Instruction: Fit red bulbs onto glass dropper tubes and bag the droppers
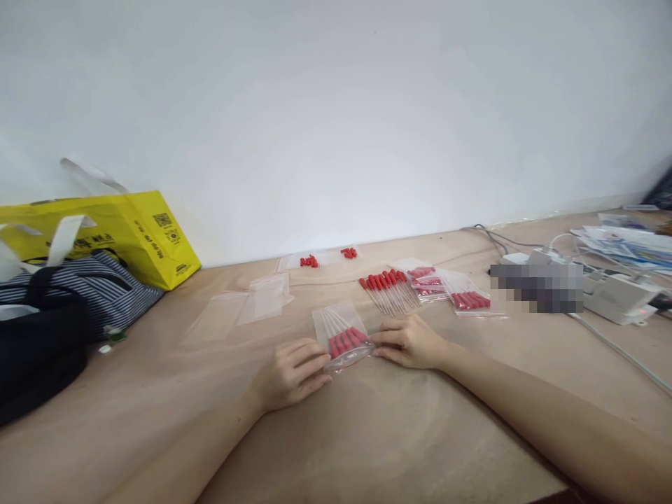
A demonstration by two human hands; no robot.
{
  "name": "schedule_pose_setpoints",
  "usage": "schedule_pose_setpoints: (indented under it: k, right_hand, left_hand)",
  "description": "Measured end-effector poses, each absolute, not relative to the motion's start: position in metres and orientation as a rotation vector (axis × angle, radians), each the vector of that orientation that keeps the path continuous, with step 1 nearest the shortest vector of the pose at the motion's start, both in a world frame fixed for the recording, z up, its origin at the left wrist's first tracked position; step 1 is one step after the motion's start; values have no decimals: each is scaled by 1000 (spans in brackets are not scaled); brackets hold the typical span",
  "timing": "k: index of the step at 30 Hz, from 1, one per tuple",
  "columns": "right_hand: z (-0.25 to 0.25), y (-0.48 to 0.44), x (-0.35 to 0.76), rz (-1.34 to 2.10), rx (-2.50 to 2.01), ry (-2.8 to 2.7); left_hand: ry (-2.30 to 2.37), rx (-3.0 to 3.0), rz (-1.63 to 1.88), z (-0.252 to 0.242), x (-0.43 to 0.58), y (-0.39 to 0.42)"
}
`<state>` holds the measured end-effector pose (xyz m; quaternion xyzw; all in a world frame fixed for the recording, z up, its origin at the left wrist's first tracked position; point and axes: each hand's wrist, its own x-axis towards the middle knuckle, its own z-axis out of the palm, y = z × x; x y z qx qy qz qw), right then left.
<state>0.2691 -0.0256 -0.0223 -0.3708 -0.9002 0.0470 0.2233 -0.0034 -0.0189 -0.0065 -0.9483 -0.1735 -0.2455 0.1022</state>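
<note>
A clear zip-lock bag (341, 337) holding several droppers with red rubber bulbs lies on the table in front of me, its mouth towards me. My left hand (295, 372) pinches the bag's left corner near the opening. At the right corner, the fingers of my right hand (407, 341) are closed on the bag's edge. Just beyond my right hand is a row of loose droppers (389, 288), bulbs pointing away. Filled bags of droppers (470, 294) overlap to the right of that row.
Flat clear bags (263, 297) lie to the left. Red bulbs (309, 261) rest on a plastic sheet near the wall. A yellow bag (131, 231) and a striped bag (118, 290) stand at the left. Chargers (617, 294), cables and a blurred patch are on the right.
</note>
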Motion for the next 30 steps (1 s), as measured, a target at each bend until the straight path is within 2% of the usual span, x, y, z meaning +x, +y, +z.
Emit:
schedule_pose_setpoints:
  k: [6,10,18,30]
  right_hand:
    - [-31,-22,255,-433,-852,-2458]
    - [-33,-13,248,-648,-862,-2392]
    - [-36,-2,250,-783,-756,-2391]
    - [-32,-7,248,-792,-695,-2305]
  left_hand:
    - [-302,-2531,-825,-15,6,-10]
    - [-325,-2503,-868,-17,9,-5]
    - [-330,-2505,-921,-20,5,2]
    - [-371,-2505,-949,-14,7,0]
